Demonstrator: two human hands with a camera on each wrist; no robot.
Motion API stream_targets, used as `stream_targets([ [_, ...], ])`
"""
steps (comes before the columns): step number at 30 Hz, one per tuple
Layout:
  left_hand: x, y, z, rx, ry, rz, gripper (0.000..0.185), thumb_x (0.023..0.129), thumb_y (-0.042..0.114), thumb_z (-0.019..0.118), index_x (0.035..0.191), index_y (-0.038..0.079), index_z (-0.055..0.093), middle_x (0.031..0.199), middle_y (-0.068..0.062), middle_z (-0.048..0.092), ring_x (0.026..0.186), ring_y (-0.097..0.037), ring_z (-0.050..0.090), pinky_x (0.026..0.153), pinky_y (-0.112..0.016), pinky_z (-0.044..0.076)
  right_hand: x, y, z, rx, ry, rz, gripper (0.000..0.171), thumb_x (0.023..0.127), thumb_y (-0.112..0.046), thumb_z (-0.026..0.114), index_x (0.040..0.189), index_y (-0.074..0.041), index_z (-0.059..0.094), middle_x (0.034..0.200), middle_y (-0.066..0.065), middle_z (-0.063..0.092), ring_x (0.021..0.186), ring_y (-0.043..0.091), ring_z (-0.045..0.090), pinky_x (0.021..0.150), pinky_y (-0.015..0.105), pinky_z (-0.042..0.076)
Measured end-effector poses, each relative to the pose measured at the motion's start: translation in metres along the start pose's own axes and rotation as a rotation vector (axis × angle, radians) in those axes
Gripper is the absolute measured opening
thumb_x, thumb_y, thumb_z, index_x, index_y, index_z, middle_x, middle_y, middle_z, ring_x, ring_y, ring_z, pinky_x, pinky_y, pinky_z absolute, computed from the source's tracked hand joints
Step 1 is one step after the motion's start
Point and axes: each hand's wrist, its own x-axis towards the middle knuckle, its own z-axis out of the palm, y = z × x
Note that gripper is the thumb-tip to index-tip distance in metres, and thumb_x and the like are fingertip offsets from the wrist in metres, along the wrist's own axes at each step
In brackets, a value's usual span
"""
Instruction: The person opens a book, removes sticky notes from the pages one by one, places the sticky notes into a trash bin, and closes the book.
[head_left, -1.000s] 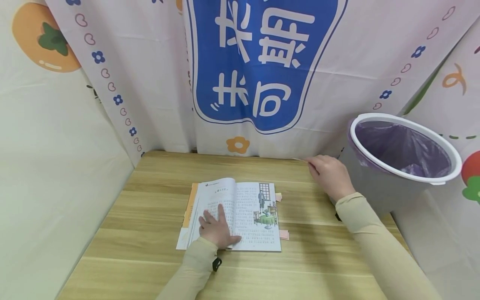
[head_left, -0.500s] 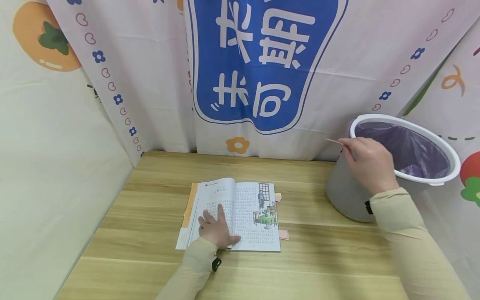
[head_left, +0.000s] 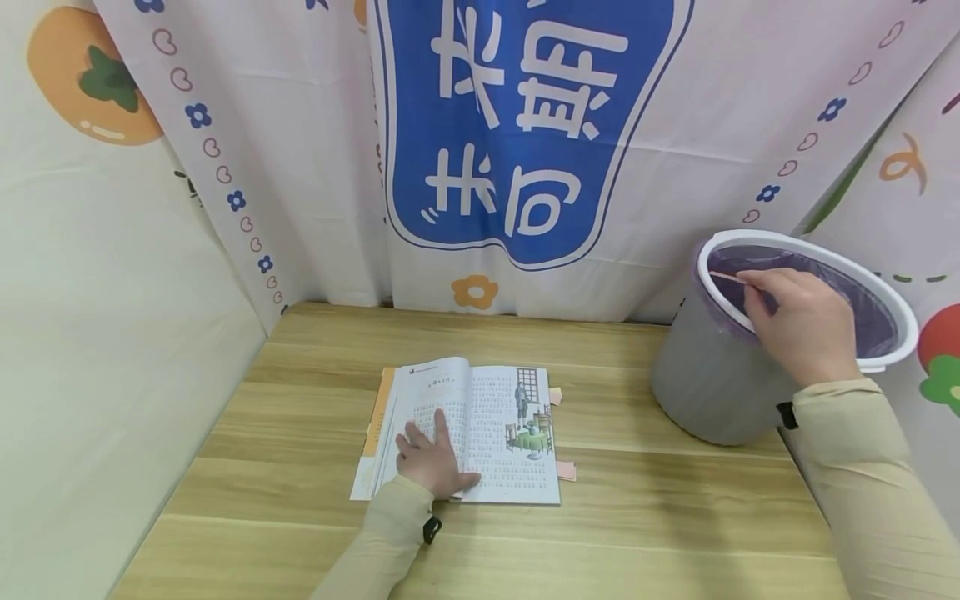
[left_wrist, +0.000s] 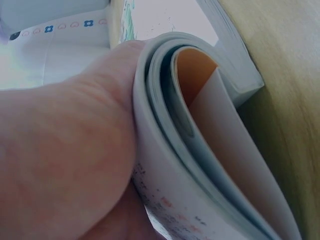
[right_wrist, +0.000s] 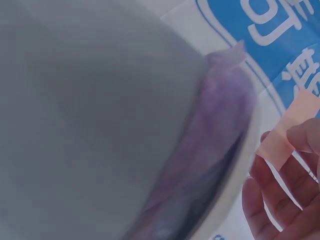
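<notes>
An open book (head_left: 480,429) with text and a small picture lies on the wooden table (head_left: 637,517). My left hand (head_left: 433,460) rests flat on its left page with fingers straight; the left wrist view shows the hand against the curled pages (left_wrist: 200,150). My right hand (head_left: 798,325) hovers over the rim of the grey bin (head_left: 712,375) and pinches a thin pink sticky strip (head_left: 726,277), which reads as a pale orange slip (right_wrist: 287,131) in the right wrist view. The bin has a white rim and a purple liner (right_wrist: 210,145).
Two pink sticky tabs (head_left: 567,470) poke out from the book's right edge. A printed cloth backdrop (head_left: 525,125) closes off the back and both sides. The bin stands at the table's right rear corner.
My right hand has carried the pink strip up and to the right, from the table's back edge to above the bin's opening. The left hand has stayed on the book.
</notes>
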Motion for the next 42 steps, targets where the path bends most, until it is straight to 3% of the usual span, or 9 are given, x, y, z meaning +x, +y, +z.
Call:
stream_targets([
  [14,0.001,0.001,0.001,0.011,0.001,0.002,0.125,0.076,0.065,0.074,0.157,-0.001,0.006,0.147,-0.051,0.009,0.133,-0.068,0.015,0.104,-0.069,0.032,-0.005,0.035,-0.007,-0.083,-0.063,0.085,0.019,0.086,-0.004,0.065,0.103,0.002,0.073,0.093,0.025,0.07,0.08,0.047,0.063,0.065,0.061,0.042],
  [31,0.002,0.0,0.002,0.006,0.001,0.0,0.126,0.075,0.065,0.075,0.157,-0.001,0.005,0.146,-0.051,0.008,0.133,-0.069,0.014,0.104,-0.069,0.032,-0.008,0.058,-0.01,-0.14,-0.273,0.212,0.025,0.089,-0.01,0.061,0.104,0.007,0.072,0.088,0.032,0.067,0.063,0.052,0.056,0.055,0.063,0.039],
  [36,0.002,-0.001,0.003,0.008,0.002,0.003,0.126,0.076,0.066,0.074,0.157,-0.001,0.005,0.146,-0.051,0.009,0.133,-0.068,0.015,0.104,-0.069,0.032,-0.007,0.06,-0.01,-0.116,-0.369,0.228,0.028,0.092,-0.013,0.058,0.106,0.008,0.071,0.064,0.024,0.064,0.053,0.038,0.051,0.051,0.052,0.037],
  [39,0.003,-0.001,0.003,0.01,0.004,0.004,0.126,0.076,0.066,0.074,0.157,-0.001,0.005,0.146,-0.051,0.009,0.133,-0.068,0.015,0.104,-0.068,0.032,-0.007,0.06,-0.011,-0.114,-0.354,0.213,0.028,0.092,-0.012,0.058,0.105,0.008,0.071,0.056,0.02,0.06,0.05,0.038,0.051,0.049,0.051,0.036],
  [42,0.003,-0.001,0.003,0.011,0.003,0.006,0.126,0.076,0.066,0.074,0.157,-0.001,0.005,0.146,-0.051,0.009,0.133,-0.069,0.015,0.104,-0.069,0.032,-0.009,0.059,-0.01,-0.121,-0.28,0.186,0.026,0.091,-0.011,0.058,0.105,0.007,0.072,0.071,0.029,0.066,0.057,0.047,0.054,0.051,0.056,0.037],
])
